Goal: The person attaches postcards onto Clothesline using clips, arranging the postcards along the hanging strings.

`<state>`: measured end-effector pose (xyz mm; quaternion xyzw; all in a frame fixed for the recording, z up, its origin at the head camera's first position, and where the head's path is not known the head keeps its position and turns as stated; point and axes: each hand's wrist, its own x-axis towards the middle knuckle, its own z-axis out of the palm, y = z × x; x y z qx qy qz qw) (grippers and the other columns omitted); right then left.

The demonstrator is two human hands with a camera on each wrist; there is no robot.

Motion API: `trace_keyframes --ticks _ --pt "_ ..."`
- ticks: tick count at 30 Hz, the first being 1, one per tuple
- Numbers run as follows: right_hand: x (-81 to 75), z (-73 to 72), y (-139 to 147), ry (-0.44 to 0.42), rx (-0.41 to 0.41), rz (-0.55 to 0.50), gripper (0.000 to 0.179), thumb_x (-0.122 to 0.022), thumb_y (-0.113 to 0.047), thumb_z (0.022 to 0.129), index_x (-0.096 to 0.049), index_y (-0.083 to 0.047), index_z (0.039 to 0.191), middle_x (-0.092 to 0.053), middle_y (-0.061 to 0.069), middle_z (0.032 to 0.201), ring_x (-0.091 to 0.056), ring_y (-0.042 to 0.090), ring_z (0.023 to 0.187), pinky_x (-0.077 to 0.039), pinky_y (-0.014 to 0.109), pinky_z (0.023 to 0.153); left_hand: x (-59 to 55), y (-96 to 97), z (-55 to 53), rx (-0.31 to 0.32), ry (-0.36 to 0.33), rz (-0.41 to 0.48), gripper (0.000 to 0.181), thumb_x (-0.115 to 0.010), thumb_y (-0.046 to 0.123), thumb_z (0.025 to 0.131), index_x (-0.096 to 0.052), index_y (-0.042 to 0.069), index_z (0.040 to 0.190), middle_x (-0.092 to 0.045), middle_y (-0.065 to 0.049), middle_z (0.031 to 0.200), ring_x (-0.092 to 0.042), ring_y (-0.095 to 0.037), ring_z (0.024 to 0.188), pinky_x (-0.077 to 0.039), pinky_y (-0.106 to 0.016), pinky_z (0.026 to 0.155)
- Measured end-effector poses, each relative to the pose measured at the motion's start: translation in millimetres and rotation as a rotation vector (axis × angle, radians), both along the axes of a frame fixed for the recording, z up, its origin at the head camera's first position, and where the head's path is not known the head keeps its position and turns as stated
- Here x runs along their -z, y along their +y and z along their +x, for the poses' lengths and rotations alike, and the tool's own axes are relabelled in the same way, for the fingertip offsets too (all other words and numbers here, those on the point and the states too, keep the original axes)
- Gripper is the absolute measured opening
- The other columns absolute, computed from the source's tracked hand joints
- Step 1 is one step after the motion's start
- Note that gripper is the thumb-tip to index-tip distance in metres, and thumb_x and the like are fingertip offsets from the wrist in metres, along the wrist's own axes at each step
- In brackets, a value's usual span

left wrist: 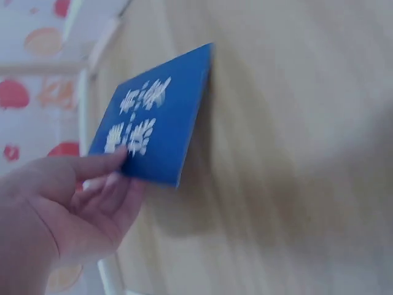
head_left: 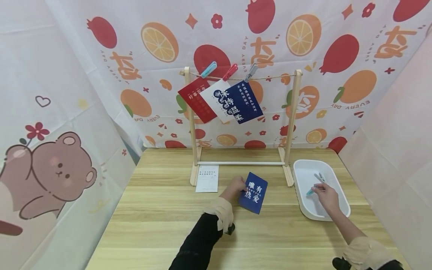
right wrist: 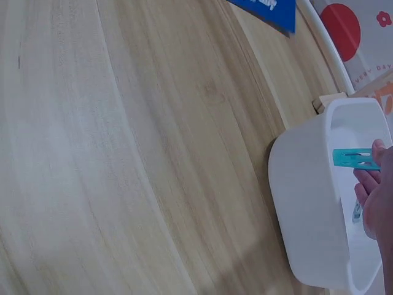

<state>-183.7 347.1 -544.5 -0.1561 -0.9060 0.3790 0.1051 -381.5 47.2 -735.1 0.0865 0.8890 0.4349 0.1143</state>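
Between thumb and fingers my left hand (head_left: 237, 185) pinches a dark blue card (head_left: 254, 195) with white lettering by its left edge. In the left wrist view the card (left wrist: 161, 123) is tilted above the wooden table, with its shadow below. My right hand (head_left: 327, 197) is over the white tub (head_left: 305, 210) and pinches a teal clothespin (right wrist: 351, 158). Grey clothespins (head_left: 320, 177) lie in the tub beyond the fingers.
A wooden rack (head_left: 291, 120) with a string carries a red card (head_left: 199, 99), a white card (head_left: 216, 98) and a blue card (head_left: 248, 103), each clipped by a clothespin. Another white card (head_left: 207, 180) lies by the rack's left foot. Printed cloth (head_left: 216, 33) hangs behind.
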Motion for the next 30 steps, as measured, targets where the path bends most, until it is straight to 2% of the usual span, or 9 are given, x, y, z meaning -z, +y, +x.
trace_keyframes --ticks 1,3,8,9,12,17,20,23,30 --pt "-0.9 -0.4 1.0 0.010 0.010 0.005 0.029 -0.060 -0.015 0.089 -0.059 0.010 0.104 -0.062 0.025 0.095 -0.056 0.035 0.087 -0.043 0.026 0.061 0.4 -1.4 -8.3 0.014 -0.027 0.033 0.020 -0.070 -0.006 0.062 -0.058 -0.001 0.077 -0.058 -0.009 0.070 -0.056 -0.019 0.056 -0.049 -0.027 0.046" --pt "-5.1 -2.4 2.9 0.030 0.028 0.005 0.029 -0.061 -0.015 0.089 -0.059 0.010 0.103 -0.062 0.023 0.093 -0.056 0.030 0.082 -0.042 0.023 0.058 -23.2 -4.7 -12.6 0.029 -0.080 0.123 0.022 -0.072 -0.006 0.066 -0.060 -0.002 0.085 -0.060 -0.011 0.077 -0.060 -0.021 0.064 -0.052 -0.030 0.052" --pt "-36.3 -19.0 4.7 0.070 0.056 -0.063 0.035 -0.059 -0.022 0.091 -0.058 0.008 0.108 -0.060 0.020 0.093 -0.050 0.017 0.074 -0.042 0.019 0.056 -127.7 -9.6 -5.0 0.055 -0.072 0.420 0.031 -0.075 -0.002 0.073 -0.058 0.001 0.099 -0.060 -0.009 0.088 -0.060 -0.019 0.076 -0.054 -0.030 0.063" --pt "-46.4 -24.2 4.0 0.075 0.060 -0.094 0.037 -0.057 -0.025 0.092 -0.058 0.007 0.111 -0.059 0.019 0.096 -0.050 0.015 0.076 -0.042 0.019 0.058 -140.2 -8.9 -8.2 0.068 -0.029 0.493 0.030 -0.075 -0.001 0.072 -0.057 0.002 0.096 -0.060 -0.009 0.086 -0.060 -0.018 0.074 -0.053 -0.028 0.061" --pt "-83.3 -42.8 -1.5 0.101 0.073 -0.181 0.046 -0.054 -0.035 0.092 -0.055 0.003 0.118 -0.057 0.010 0.102 -0.049 0.012 0.083 -0.043 0.021 0.067 -197.4 -4.2 -7.4 0.022 -0.030 0.605 0.031 -0.074 -0.001 0.075 -0.057 0.003 0.100 -0.062 -0.010 0.092 -0.061 -0.020 0.081 -0.054 -0.030 0.067" --pt "-157.5 -78.1 -21.8 0.274 0.025 -0.302 0.046 -0.060 -0.035 0.088 -0.055 0.000 0.117 -0.057 -0.005 0.097 -0.050 0.008 0.089 -0.043 0.019 0.076 -290.7 -0.3 1.9 -0.058 -0.046 0.753 0.033 -0.071 -0.002 0.077 -0.054 -0.001 0.105 -0.062 -0.012 0.094 -0.061 -0.023 0.086 -0.053 -0.032 0.074" --pt "-202.4 -95.4 -41.1 0.376 -0.042 -0.375 0.041 -0.063 -0.029 0.087 -0.056 0.000 0.115 -0.059 -0.007 0.094 -0.052 0.007 0.089 -0.043 0.015 0.075 -334.6 -1.6 10.7 -0.091 0.008 0.816 0.029 -0.068 -0.003 0.080 -0.052 -0.002 0.104 -0.060 -0.013 0.093 -0.060 -0.024 0.084 -0.053 -0.031 0.071" --pt "-241.9 -108.4 -64.7 0.446 -0.129 -0.460 0.037 -0.063 -0.023 0.087 -0.058 0.001 0.115 -0.060 -0.005 0.095 -0.054 0.008 0.090 -0.044 0.015 0.078 -369.9 -4.7 23.0 -0.150 0.065 0.830 0.027 -0.063 -0.007 0.082 -0.050 -0.004 0.106 -0.059 -0.015 0.096 -0.058 -0.024 0.084 -0.053 -0.031 0.070" --pt "-308.9 -132.1 -110.1 0.549 -0.236 -0.516 0.028 -0.063 -0.016 0.087 -0.061 0.000 0.109 -0.060 0.000 0.091 -0.056 0.012 0.081 -0.045 0.021 0.074 -406.9 -8.0 39.6 -0.178 0.101 0.886 0.028 -0.061 -0.008 0.084 -0.050 -0.006 0.109 -0.059 -0.014 0.095 -0.059 -0.021 0.082 -0.053 -0.032 0.073"
